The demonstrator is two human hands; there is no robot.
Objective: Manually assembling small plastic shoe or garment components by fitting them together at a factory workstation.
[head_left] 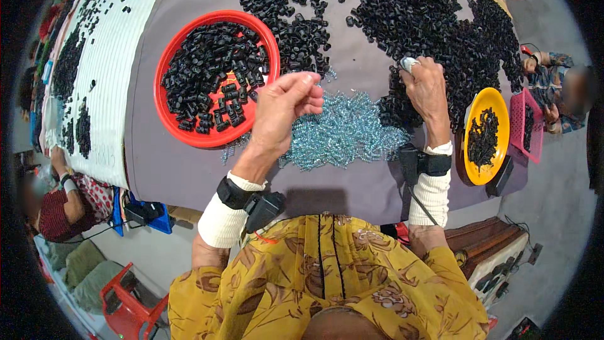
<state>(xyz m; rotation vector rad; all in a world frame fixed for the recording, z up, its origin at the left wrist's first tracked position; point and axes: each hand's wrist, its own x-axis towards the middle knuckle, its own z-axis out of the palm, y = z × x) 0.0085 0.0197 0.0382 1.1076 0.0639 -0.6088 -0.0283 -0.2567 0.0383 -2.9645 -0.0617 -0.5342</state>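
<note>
My left hand (281, 112) is closed, thumb pressed on the curled fingers, above the left edge of a heap of small clear-blue metal-looking springs (343, 131). Whatever it may hold is hidden. My right hand (428, 93) is closed too, fingers bent down, over the black parts just right of the springs; a whitish wrap covers a digit tip, and its grip is hidden. Left of my left hand stands a round red tray (275, 56) with many short black cylindrical parts (211, 66) in it. A wide spread of loose black parts (409, 9) covers the far table.
An oval yellow tray (501, 119) with black pieces and a pink basket (520, 123) stand at the right table edge. Other people sit at the right (553, 91) and lower left (63, 208). A red chair (129, 302) stands at lower left. Black devices strap to both my wrists.
</note>
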